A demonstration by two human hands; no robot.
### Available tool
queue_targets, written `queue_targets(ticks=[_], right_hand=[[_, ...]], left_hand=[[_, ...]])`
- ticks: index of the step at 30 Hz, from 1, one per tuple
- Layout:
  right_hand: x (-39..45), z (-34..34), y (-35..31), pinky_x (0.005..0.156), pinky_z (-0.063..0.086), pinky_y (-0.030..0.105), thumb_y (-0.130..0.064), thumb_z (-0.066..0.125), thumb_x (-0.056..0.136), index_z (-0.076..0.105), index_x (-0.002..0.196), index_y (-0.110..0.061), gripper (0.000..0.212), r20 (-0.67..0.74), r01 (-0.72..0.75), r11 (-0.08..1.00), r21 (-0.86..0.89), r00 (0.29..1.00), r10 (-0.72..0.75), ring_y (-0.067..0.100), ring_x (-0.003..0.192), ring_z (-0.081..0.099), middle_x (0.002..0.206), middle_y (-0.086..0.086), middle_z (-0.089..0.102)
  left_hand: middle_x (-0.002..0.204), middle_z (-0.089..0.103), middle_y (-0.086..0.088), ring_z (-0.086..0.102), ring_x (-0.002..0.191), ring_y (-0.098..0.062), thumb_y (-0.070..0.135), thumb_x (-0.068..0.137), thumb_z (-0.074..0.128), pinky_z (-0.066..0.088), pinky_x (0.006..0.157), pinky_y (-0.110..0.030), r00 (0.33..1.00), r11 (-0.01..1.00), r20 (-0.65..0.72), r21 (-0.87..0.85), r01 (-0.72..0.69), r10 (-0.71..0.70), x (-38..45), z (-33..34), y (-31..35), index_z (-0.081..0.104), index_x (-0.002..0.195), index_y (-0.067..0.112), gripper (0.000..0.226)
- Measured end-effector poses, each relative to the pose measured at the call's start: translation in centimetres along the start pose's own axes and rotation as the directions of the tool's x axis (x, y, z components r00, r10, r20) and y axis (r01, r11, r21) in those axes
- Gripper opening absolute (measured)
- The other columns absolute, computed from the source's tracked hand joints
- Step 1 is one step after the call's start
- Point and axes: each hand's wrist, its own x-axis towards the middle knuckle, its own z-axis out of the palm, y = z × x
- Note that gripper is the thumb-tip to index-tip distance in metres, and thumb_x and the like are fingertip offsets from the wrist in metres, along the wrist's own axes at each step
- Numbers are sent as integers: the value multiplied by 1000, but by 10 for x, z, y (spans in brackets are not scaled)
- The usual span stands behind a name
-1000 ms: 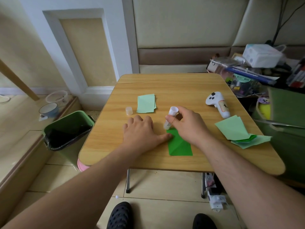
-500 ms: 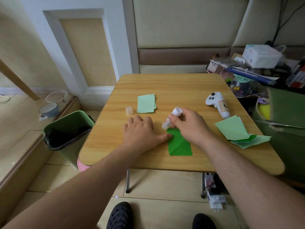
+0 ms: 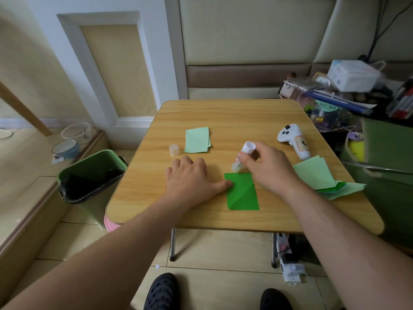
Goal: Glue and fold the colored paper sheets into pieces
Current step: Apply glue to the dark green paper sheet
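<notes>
Left hand (image 3: 190,179) flat, thumb pinning dark green folded paper sheet (image 3: 242,191) on wooden surface (image 3: 223,121). Right hand (image 3: 266,167) gripping white glue stick (image 3: 242,156), tip at sheet's top edge.

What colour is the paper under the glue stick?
Dark green paper, seen from the head camera.

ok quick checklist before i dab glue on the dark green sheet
1. Cap off the glue stick: ok, the cap stands apart on the table.
2. Right hand grips the stick: ok.
3. Tip aimed at the dark green sheet: ok, near its far edge.
4. Left hand steadies the sheet: ok, thumb on its left edge.
5. Glue exposed at the tip: cannot tell.
</notes>
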Motion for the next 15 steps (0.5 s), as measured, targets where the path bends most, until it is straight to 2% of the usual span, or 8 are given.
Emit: queue_targets(ticks=[4, 8, 12, 15], right_hand=[[-1, 8, -10, 76, 53, 37, -52, 59, 100, 69, 99, -28, 26, 38, 9, 998, 58, 999, -11, 9, 85, 65, 89, -11, 70], [-4, 15, -11, 73, 52, 36, -54, 59, 99, 69, 98, -28, 28, 61, 23, 999, 29, 998, -24, 10, 82, 65, 88, -11, 71], [-3, 8, -8, 65, 51, 38, -59, 55, 99, 67, 100, -32, 30, 70, 28, 995, -96, 997, -22, 11, 74, 62, 89, -10, 69], [-3, -1, -4, 68, 55, 40, -61, 53, 98, 65, 101, -35, 29, 78, 29, 987, -156, 997, -17, 12, 75, 62, 88, -10, 68]], left_hand=[[119, 50, -1, 43, 121, -28, 104, 56, 43, 38, 102, -45, 1000, 1000, -16, -11, 7, -7, 0, 2, 0, 50, 97, 33, 82], [118, 50, -1, 44, 121, -28, 103, 58, 42, 38, 101, -45, 1000, 1000, -13, -6, 2, -2, 0, 2, 0, 50, 97, 33, 81], [119, 50, -1, 44, 121, -28, 104, 57, 42, 38, 103, -45, 1000, 1000, -6, -6, 3, -3, 0, 2, 0, 50, 98, 33, 82], [119, 50, -1, 44, 121, -28, 103, 58, 43, 38, 103, -45, 1000, 1000, -2, -5, -2, 2, 0, 1, 0, 50, 98, 33, 81]])
